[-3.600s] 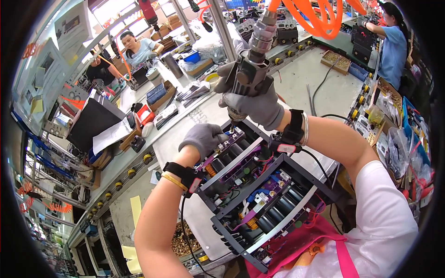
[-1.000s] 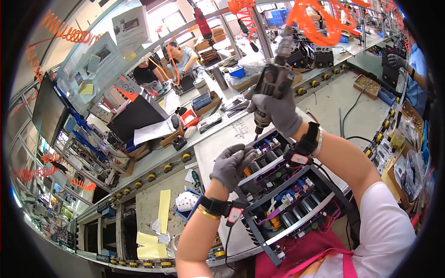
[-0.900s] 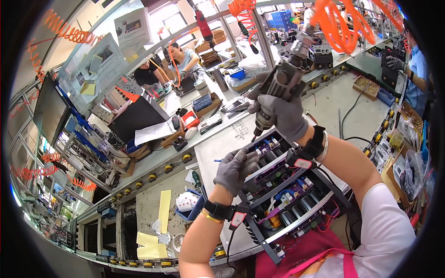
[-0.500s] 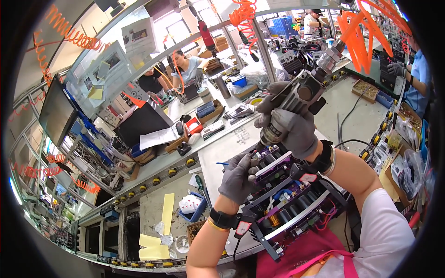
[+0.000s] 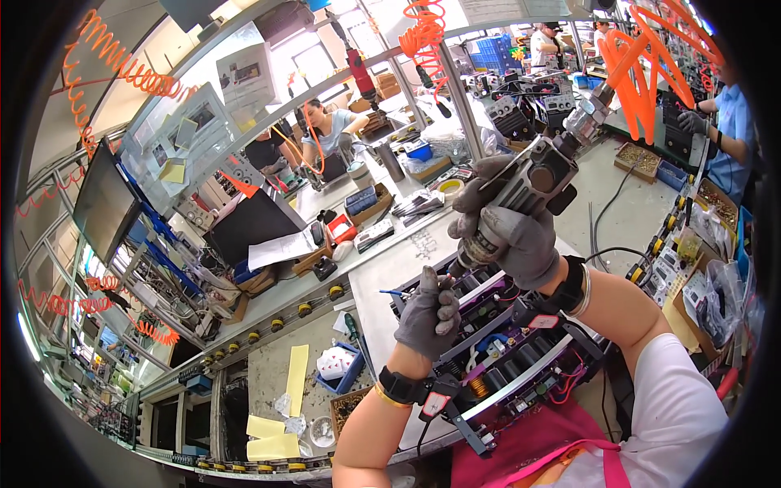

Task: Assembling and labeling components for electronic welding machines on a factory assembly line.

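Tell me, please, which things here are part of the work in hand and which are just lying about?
In hand:
right hand gripping power screwdriver
left hand resting on circuit board

Lying about:
yellow paper strips
small blue box
tape roll

A pale grey workbench [image 5: 407, 268] carries a black-framed electronic chassis with purple circuit boards [image 5: 521, 366] under both gloved hands; left of the left hand [image 5: 429, 313] lie a green-handled screwdriver [image 5: 351, 327] and a small blue parts bin [image 5: 342, 368].

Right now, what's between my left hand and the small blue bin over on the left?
In the head view, a green-handled screwdriver lies on the bench between the left hand and the blue bin.
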A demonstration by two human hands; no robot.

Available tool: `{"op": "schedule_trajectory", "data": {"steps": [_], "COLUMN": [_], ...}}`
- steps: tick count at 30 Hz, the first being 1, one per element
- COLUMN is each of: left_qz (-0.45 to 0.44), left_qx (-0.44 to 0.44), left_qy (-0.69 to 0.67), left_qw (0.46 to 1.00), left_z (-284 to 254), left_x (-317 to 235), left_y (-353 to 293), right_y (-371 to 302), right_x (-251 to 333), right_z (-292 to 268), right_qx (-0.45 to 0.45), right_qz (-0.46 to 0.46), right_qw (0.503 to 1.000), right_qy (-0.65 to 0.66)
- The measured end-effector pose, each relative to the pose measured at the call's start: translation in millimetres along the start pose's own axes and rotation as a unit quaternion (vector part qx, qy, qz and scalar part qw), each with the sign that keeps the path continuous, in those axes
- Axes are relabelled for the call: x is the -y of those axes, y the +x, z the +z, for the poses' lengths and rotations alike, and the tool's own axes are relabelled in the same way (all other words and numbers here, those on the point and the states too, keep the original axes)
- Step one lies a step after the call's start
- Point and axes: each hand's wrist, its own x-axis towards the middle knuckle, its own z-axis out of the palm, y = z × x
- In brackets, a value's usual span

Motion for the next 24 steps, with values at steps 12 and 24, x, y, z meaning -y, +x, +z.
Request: {"op": "schedule_trajectory", "data": {"steps": [12, 24], "left_qz": [-0.026, -0.007], "left_qx": [0.036, -0.016], "left_qy": [-0.083, -0.156], "left_qw": [0.996, 0.988], "left_z": [1, 8], "left_x": [1, 3], "left_y": [-1, -18], "right_y": [-5, -5], "right_x": [-4, -10], "right_z": [3, 7], "right_qx": [-0.020, -0.034], "right_qz": [0.016, -0.006], "right_qw": [1.000, 0.999], "right_qy": [-0.018, 0.018]}}
